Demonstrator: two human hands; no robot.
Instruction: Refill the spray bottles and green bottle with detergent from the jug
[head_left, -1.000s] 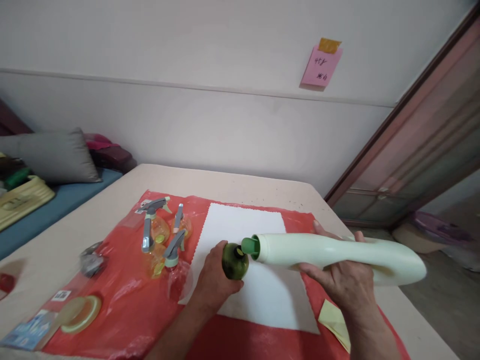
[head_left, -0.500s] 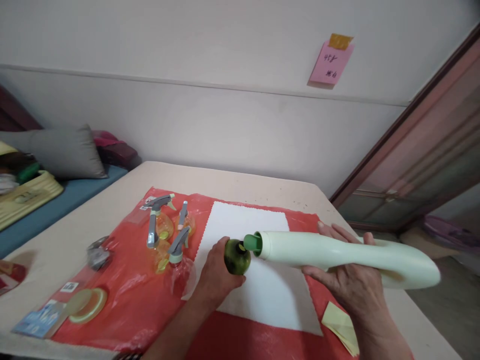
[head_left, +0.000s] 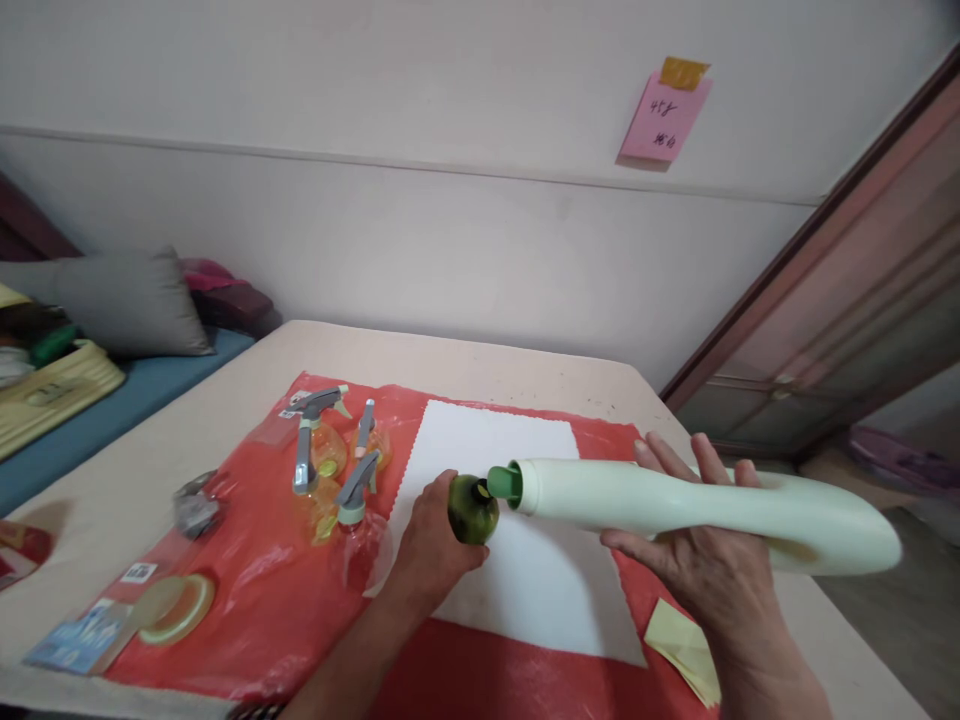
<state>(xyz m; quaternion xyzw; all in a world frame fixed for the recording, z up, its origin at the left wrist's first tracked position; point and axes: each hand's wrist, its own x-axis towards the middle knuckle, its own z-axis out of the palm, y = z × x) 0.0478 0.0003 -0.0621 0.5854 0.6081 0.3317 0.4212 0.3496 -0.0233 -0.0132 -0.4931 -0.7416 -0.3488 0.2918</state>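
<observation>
In the head view, the right hand [head_left: 701, 575] gripped a long pale bottle [head_left: 697, 500] held sideways above the desk [head_left: 465, 360]. Its green spout [head_left: 504, 483] touched a small dark green bottle [head_left: 472, 509], which the left hand [head_left: 431, 545] clasped over a white cloth [head_left: 525, 580]. Spray bottles [head_left: 334, 470] lay near, left of that hand.
</observation>
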